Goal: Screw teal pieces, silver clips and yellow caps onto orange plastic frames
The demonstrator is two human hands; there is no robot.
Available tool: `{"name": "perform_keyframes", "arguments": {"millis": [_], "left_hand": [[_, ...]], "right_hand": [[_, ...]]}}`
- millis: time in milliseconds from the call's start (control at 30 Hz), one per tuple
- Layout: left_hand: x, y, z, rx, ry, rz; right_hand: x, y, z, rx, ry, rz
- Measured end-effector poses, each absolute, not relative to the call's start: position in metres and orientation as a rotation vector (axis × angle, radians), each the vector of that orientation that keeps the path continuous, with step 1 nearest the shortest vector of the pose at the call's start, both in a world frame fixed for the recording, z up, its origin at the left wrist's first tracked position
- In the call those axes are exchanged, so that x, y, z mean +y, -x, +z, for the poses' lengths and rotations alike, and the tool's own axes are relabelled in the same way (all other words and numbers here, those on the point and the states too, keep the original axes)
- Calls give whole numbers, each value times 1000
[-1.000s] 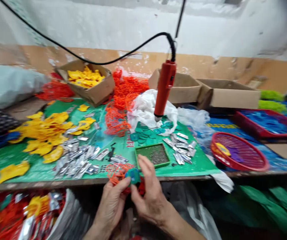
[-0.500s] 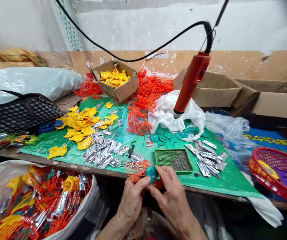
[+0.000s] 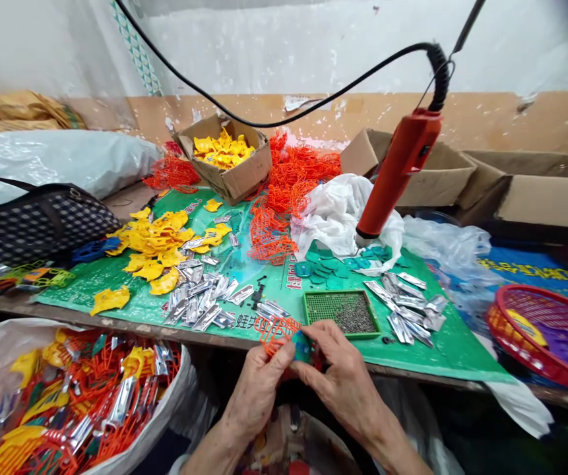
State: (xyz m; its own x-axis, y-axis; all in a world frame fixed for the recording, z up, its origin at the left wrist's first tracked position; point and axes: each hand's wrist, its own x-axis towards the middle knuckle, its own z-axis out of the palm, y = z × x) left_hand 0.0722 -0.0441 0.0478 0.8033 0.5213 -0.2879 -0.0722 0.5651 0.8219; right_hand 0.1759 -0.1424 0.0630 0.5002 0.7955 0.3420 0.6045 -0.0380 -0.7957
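Close to the table's front edge, my left hand [image 3: 258, 386] grips an orange plastic lattice piece [image 3: 278, 328] between thumb and fingers. Against it lies a round teal plastic piece [image 3: 302, 346], which my right hand [image 3: 338, 373] pinches from the other side. Both hands are closed, and their fingers partly cover the parts. Just beyond them sits a green tray [image 3: 319, 306] of small dark metal bits, probably screws. A red electric screwdriver [image 3: 400, 171] hangs tip down above the table. Teal pieces [image 3: 330, 267] lie behind the tray.
Yellow parts [image 3: 155, 244] and silvery pieces [image 3: 202, 297] are heaped left; more silvery pieces [image 3: 410, 307] lie right. Orange lattices [image 3: 291, 178] pile behind, near a cardboard box [image 3: 244, 178]. A white sack [image 3: 187, 396] of assembled pieces stands lower left, a red basket [image 3: 506, 343] right.
The view has shifted slightly, and the hanging screwdriver now appears farther right and lower. Both hands keep hold of the orange and teal pieces, the teal one turned a little.
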Motion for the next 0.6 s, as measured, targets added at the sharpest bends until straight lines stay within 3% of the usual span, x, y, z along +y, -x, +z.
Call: {"name": "perform_keyframes", "arguments": {"millis": [267, 600], "left_hand": [[-45, -77, 52, 585, -643, 402], [-49, -79, 50, 617, -521, 408]], "right_hand": [[-154, -179, 61, -1435, 1781, 104], [-163, -177, 57, -1265, 1864, -56]]}}
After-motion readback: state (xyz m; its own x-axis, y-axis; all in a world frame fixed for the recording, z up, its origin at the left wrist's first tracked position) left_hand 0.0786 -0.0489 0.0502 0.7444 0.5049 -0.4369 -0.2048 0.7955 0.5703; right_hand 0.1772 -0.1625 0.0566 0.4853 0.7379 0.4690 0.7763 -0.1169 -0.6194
